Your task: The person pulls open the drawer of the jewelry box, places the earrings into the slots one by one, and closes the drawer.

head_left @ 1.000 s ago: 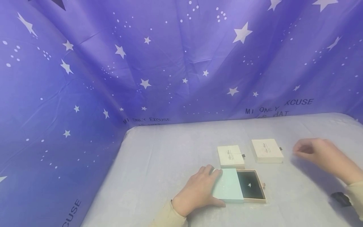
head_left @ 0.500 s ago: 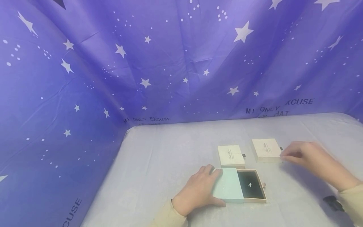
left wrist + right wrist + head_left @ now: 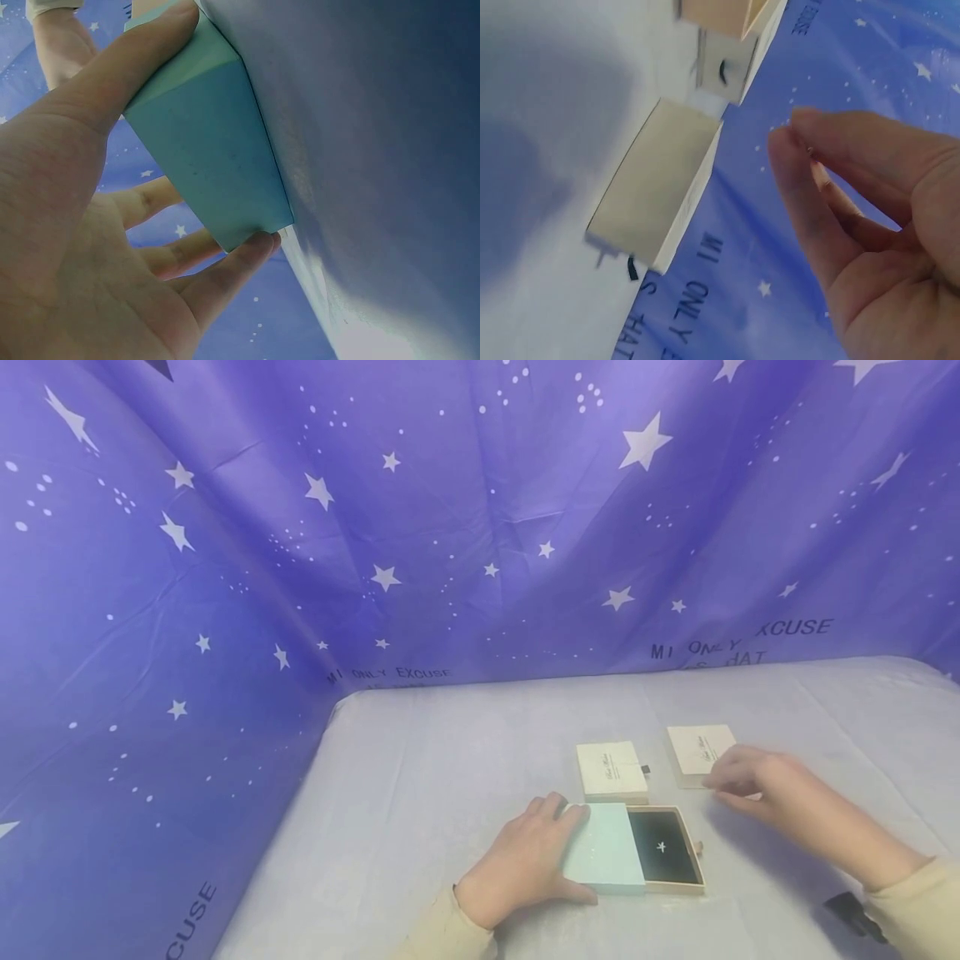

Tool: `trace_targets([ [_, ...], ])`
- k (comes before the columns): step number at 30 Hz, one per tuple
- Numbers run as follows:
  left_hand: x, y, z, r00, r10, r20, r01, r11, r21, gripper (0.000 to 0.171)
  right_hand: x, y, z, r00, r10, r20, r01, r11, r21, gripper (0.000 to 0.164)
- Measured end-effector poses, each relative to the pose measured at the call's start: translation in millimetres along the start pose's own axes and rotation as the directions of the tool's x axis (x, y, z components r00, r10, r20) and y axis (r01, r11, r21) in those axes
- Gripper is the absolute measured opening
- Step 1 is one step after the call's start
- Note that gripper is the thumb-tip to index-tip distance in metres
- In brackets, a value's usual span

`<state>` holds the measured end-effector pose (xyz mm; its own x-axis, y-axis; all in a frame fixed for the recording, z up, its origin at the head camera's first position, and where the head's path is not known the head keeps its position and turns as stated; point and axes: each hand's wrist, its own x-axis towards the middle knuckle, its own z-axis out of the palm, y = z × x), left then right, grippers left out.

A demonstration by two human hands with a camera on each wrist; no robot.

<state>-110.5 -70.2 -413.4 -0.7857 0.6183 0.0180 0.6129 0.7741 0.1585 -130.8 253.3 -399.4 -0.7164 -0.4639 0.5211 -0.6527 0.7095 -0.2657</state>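
My left hand [image 3: 525, 860] grips the mint-green sleeve [image 3: 604, 847] of a drawer box on the table, thumb on the near side and fingers on the far side, as the left wrist view also shows. Its drawer [image 3: 667, 850] is pulled part way out to the right. A small white star-shaped piece [image 3: 661, 847] lies on the black lining. My right hand [image 3: 772, 793] hovers right of the drawer, thumb and forefinger tips together. In the right wrist view a tiny glint shows at those fingertips [image 3: 784, 146]; what it is cannot be made out.
Behind the green box stands a cream box [image 3: 611, 770] with a dark pull tab. Another cream box [image 3: 693, 750] is farther right, partly hidden by my right hand. A dark object [image 3: 851, 912] shows by the right sleeve. Purple star-printed cloth [image 3: 480, 527] hangs behind the table.
My right hand has moved left and toward the open drawer, passing in front of the right cream box. The left hand and the green box have stayed in place.
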Motion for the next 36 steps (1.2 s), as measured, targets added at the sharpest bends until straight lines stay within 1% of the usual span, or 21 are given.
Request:
trace_targets([
  [3,-0.2,0.0,-0.2,1.000,-0.001,0.001,0.001,1.000,-0.003,0.094,1.8,-7.3,2.4,1.000,-0.002,0.009,0.002,1.000,-0.007,0.028],
  [6,-0.4,0.0,-0.3,1.000,0.001,0.002,-0.001,1.000,-0.002,0.094,3.3,-14.8,4.2,1.000,0.005,0.026,-0.006,1.000,0.024,0.033],
  [9,-0.2,0.1,-0.3,1.000,0.002,0.001,-0.002,1.000,-0.001,0.094,5.2,-21.1,6.1,0.999,0.015,0.036,-0.017,0.998,0.067,0.031],
  [14,-0.3,0.4,-0.1,1.000,0.002,0.002,-0.002,1.000,-0.003,0.094,8.3,-29.8,13.7,0.998,0.017,0.055,-0.021,0.996,0.085,0.027],
  [19,-0.5,0.6,0.1,1.000,0.001,0.000,-0.001,1.000,-0.003,0.093,11.1,-37.2,22.8,0.994,0.020,0.112,-0.035,0.990,0.138,0.022],
  [23,0.2,1.2,-0.5,1.000,-0.003,0.001,0.003,1.000,0.003,0.094,13.1,-41.2,30.7,0.988,-0.010,0.156,-0.019,0.983,0.182,0.020],
  [25,0.6,1.5,-1.1,1.000,-0.006,0.008,0.006,1.000,0.003,0.094,13.1,-42.2,33.9,0.981,-0.019,0.193,-0.019,0.981,0.193,0.019],
  [27,0.8,1.7,-2.0,1.000,-0.008,0.018,0.008,1.000,0.005,0.093,12.4,-42.7,36.4,0.976,-0.027,0.215,-0.014,0.982,0.188,0.020],
  [30,0.7,1.3,-3.3,0.999,-0.011,0.033,0.011,1.000,0.013,0.093,11.0,-43.3,38.8,0.973,-0.028,0.228,-0.011,0.985,0.171,0.021],
  [36,-1.2,-1.5,-6.4,0.999,-0.010,0.049,0.009,1.000,0.026,0.092,11.1,-44.3,41.1,0.977,-0.045,0.209,0.011,0.986,0.164,0.024],
])
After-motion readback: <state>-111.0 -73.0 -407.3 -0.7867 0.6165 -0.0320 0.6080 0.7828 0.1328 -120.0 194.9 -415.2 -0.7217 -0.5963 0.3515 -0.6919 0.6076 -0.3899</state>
